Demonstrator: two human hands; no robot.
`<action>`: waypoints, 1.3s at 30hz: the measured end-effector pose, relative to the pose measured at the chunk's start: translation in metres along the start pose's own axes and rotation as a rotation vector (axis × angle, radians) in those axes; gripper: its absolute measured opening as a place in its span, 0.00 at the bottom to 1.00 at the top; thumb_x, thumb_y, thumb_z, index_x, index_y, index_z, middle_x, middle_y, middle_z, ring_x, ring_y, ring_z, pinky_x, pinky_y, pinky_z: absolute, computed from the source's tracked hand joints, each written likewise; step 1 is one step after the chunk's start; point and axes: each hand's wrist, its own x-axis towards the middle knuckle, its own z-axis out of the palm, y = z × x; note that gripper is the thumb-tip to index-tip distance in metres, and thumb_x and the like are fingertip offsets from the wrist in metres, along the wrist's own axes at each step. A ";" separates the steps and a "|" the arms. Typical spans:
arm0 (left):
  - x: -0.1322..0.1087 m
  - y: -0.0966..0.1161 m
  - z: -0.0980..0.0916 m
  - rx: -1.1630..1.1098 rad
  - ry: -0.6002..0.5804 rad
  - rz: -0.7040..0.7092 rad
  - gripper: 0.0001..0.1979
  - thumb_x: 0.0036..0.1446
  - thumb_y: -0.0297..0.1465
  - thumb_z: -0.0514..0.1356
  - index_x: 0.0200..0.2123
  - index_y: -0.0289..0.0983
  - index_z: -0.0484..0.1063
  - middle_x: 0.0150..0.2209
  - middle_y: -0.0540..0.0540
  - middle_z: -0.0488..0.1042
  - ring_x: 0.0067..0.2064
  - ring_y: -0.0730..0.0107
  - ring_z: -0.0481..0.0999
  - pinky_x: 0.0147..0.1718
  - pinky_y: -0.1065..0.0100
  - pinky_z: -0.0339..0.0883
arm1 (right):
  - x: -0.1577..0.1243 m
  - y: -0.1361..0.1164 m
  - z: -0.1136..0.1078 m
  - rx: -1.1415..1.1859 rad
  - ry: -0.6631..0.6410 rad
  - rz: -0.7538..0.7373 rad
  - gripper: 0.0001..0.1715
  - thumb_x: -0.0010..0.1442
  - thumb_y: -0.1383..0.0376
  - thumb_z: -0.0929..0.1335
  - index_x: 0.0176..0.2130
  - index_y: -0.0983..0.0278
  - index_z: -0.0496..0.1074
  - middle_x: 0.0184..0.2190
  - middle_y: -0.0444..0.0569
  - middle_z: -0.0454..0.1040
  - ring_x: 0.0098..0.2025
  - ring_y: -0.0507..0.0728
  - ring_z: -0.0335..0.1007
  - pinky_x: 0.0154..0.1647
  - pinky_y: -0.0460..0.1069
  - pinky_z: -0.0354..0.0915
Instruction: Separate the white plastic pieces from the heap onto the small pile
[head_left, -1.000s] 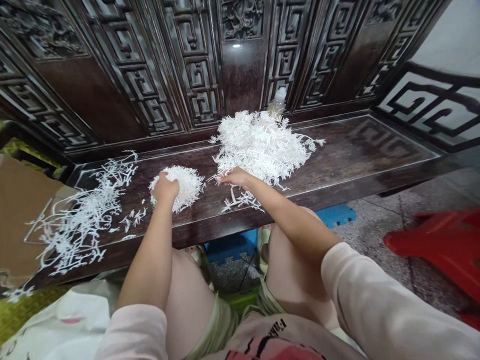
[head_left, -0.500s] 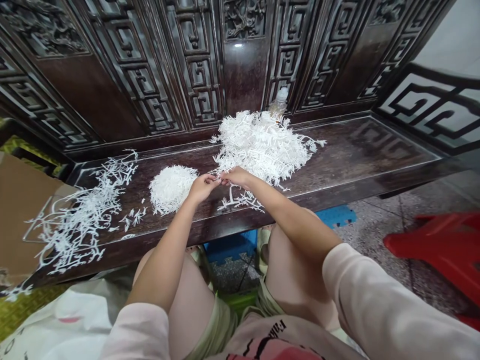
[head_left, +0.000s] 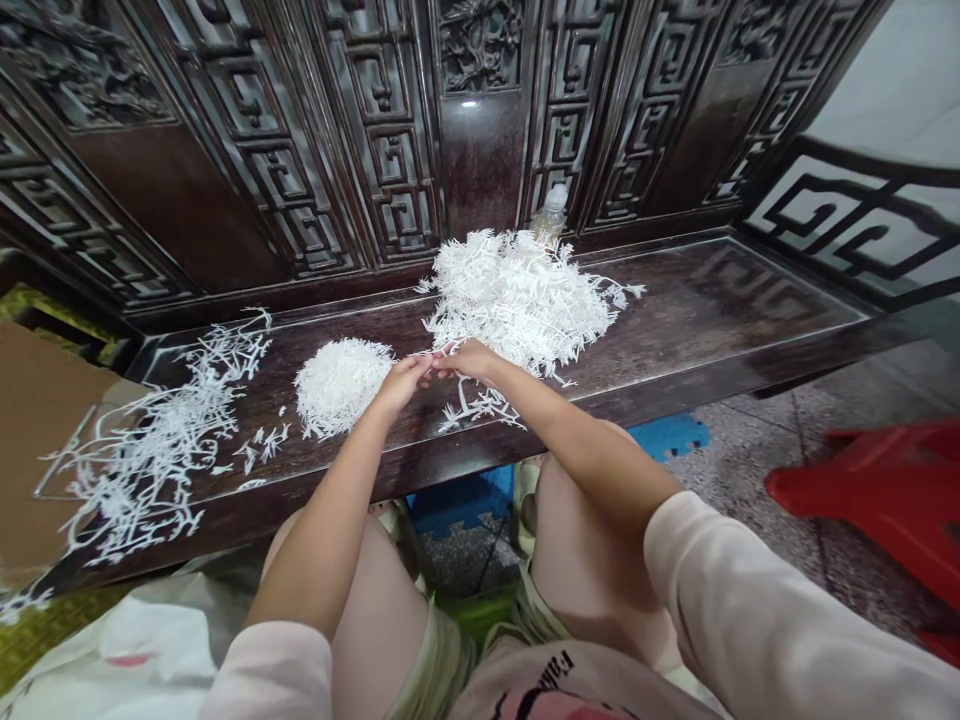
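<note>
My left hand (head_left: 403, 382) and my right hand (head_left: 466, 360) meet fingertip to fingertip above a dark wooden bench (head_left: 705, 310), both pinched on a thin white plastic sprig (head_left: 442, 352). Just behind my right hand lies a big heap of white branched plastic pieces (head_left: 517, 295). A small dense mound of tiny white bits (head_left: 337, 385) sits left of my left hand. A branched white piece (head_left: 480, 408) lies on the bench below my hands.
Stripped white stems (head_left: 157, 440) are strewn over the bench's left end. A clear bottle (head_left: 551, 212) stands behind the heap against the carved backrest. A brown cardboard box (head_left: 37, 430) is at the left, a red plastic stool (head_left: 870, 495) at the right, a white bag (head_left: 112, 640) by my left knee.
My left hand left the small mound and moved right to meet my right hand at the sprig. My right hand stayed at the heap's edge.
</note>
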 end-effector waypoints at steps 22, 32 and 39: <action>0.007 -0.008 -0.002 0.077 -0.038 0.114 0.18 0.42 0.43 0.57 0.29 0.33 0.71 0.25 0.48 0.71 0.27 0.73 0.65 0.30 0.70 0.57 | 0.002 0.003 -0.001 -0.132 -0.054 -0.097 0.03 0.42 0.70 0.68 0.24 0.68 0.68 0.17 0.42 0.68 0.20 0.46 0.61 0.23 0.41 0.59; -0.003 0.016 -0.010 -0.050 -0.210 0.108 0.15 0.39 0.41 0.59 0.23 0.33 0.70 0.23 0.46 0.70 0.27 0.70 0.64 0.29 0.67 0.56 | -0.005 -0.012 0.003 0.102 -0.214 -0.136 0.10 0.41 0.76 0.62 0.28 0.67 0.64 0.18 0.40 0.67 0.21 0.45 0.60 0.24 0.42 0.57; -0.004 0.011 -0.029 -0.044 -0.110 0.156 0.13 0.41 0.40 0.59 0.22 0.35 0.66 0.21 0.50 0.65 0.26 0.74 0.64 0.31 0.69 0.58 | -0.010 -0.017 -0.018 0.145 -0.233 0.002 0.10 0.44 0.76 0.65 0.30 0.68 0.64 0.21 0.43 0.67 0.24 0.46 0.61 0.28 0.43 0.62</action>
